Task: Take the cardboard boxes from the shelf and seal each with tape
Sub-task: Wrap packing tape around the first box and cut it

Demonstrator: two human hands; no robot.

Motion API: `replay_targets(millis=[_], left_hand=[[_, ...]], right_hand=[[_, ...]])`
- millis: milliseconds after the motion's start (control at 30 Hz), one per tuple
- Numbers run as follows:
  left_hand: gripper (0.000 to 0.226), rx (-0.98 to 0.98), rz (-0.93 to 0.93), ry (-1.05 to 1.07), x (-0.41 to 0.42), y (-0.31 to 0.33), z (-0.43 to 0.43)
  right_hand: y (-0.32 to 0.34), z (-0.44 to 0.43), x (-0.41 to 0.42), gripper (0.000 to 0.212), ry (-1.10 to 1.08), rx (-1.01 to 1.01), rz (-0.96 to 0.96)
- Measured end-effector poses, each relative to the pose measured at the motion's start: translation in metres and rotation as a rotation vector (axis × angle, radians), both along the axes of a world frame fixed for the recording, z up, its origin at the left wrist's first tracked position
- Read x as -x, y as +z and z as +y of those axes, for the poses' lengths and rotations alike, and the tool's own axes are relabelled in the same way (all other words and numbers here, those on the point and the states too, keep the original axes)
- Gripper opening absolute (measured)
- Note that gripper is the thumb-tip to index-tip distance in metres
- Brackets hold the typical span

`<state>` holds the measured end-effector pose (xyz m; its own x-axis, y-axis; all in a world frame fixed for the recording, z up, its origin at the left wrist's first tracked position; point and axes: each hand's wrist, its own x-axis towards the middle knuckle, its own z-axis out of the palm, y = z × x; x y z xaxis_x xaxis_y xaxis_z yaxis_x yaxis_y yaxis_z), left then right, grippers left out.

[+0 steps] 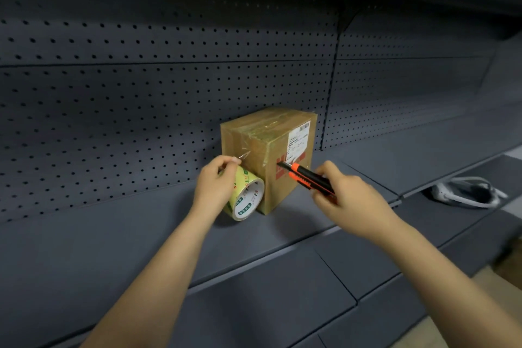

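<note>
Dark grey shelves (118,234) with a wall of little holes (141,87) behind them fill most of what you see. One brown box (265,161) sits on the shelf in front of you, close to the holey wall. It has a white label (298,140) on its right side and some red print lower down.

Clear tape (262,128) already runs over the top of the box and down the front. So the sticking looks mostly done on this one. What looks left is to cut the tape free from the roll and press the loose end flat. No other boxes show right now, so you cannot tell how many are still waiting. Over to the right, something white and black (469,192) lies on a lower shelf, and it is too blurry to name.

Your left hand (217,186) reaches up to the left front of the box. Its fingers are wrapped around the roll of tape (247,198), and the thumb and first finger pinch the stretched bit of tape near the box edge.

Your right hand (347,200) comes in from the right. Its fingers are closed tight on an orange and black knife (306,178). The knife tip points left, toward the tape on the front of the box, and sits very near it.
</note>
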<state>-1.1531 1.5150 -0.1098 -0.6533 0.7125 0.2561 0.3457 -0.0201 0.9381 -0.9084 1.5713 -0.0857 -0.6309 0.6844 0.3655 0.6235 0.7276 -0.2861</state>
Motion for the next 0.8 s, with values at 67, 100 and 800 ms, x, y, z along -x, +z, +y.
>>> replay_targets(millis=[67, 100, 800], left_hand=[[0.019, 0.008, -0.006, -0.009, 0.001, -0.001, 0.001], [0.019, 0.01, -0.006, -0.015, 0.003, -0.002, 0.001], [0.012, 0.05, 0.062, 0.0, 0.01, 0.002, 0.008]], right_hand=[[0.006, -0.02, 0.007, 0.02, -0.044, -0.091, 0.062], [0.01, -0.03, 0.012, 0.022, -0.062, -0.153, 0.067], [0.035, -0.055, 0.101, 0.022, -0.277, -0.474, -0.417]])
